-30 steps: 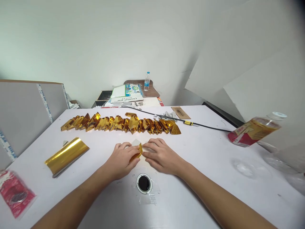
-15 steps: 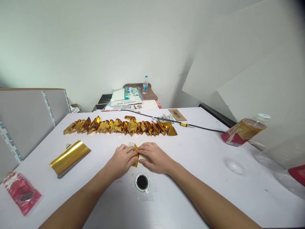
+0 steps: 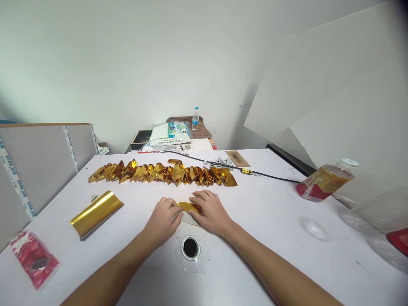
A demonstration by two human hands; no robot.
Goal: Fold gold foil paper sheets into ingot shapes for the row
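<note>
A small piece of gold foil paper (image 3: 188, 207) lies between my two hands, partly folded, with a pale grey layer (image 3: 190, 219) showing along its near side. My left hand (image 3: 163, 220) pinches its left end between thumb and fingers. On the other side, my right hand (image 3: 211, 212) presses the right part down, the thumb at the near edge and the fingers over the top. Both hands rest close to the tabletop and cover some of the paper. Beyond them runs a long row of folded gold foil pieces (image 3: 153, 173).
A curved stack of gold foil sheets (image 3: 97, 214) and a pink packet (image 3: 35, 260) lie left. Nearer me is a round black disc (image 3: 190, 247). A black cable (image 3: 270, 177) crosses behind; a tilted plastic jar (image 3: 325, 182) and clear plastic (image 3: 314, 228) lie right.
The gold paper has turned from upright to lying crosswise between the hands. My hands are slightly farther apart, and more of the pale grey layer shows. The camera view has shifted slightly.
</note>
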